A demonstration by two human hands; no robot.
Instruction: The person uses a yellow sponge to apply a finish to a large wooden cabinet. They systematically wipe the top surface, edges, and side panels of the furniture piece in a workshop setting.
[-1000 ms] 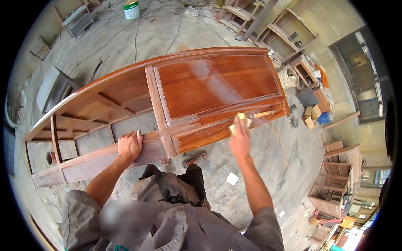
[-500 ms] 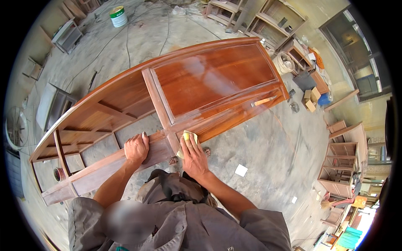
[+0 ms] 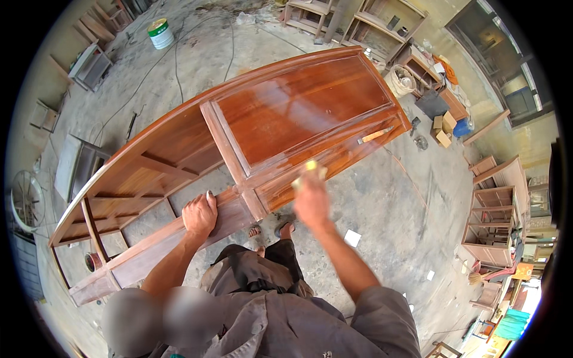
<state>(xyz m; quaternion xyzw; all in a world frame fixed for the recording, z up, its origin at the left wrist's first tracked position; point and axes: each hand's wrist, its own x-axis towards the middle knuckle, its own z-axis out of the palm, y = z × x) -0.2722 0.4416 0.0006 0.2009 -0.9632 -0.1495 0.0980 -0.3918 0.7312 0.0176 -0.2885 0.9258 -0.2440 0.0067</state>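
A: Where are the hands?

B: The left hand [image 3: 200,215] lies at centre left of the frame, flat on the near rail of the frame [image 3: 197,173], fingers spread open and pressed on the wood, gripping nothing.

A: And the right?

B: The right hand [image 3: 311,200] is just right of centre, blurred. Its fingers are closed around a yellow pad [image 3: 310,169], which sits on the lower rail under the panel [image 3: 298,107]. Exactly how the pad meets the wood I cannot tell through the blur.

A: The frame itself?

B: Long, reddish-brown and glossy, it runs from the lower left up to the upper right. The right half carries the shiny panel; the left half is open, with bare crosspieces and the concrete floor [image 3: 382,203] showing through. What holds it up is hidden.

A: Anything lying on it?

B: A brush [image 3: 375,135] with a pale wooden handle rests near the right end, well apart from both hands.

A: Around it?

B: A white bucket [image 3: 160,33] with a green lid stands at the upper left, well apart. Unfinished shelves [image 3: 334,18] line the top edge. A white scrap [image 3: 352,238] lies on the floor right of the person's feet [image 3: 271,230], which show just below the rail.
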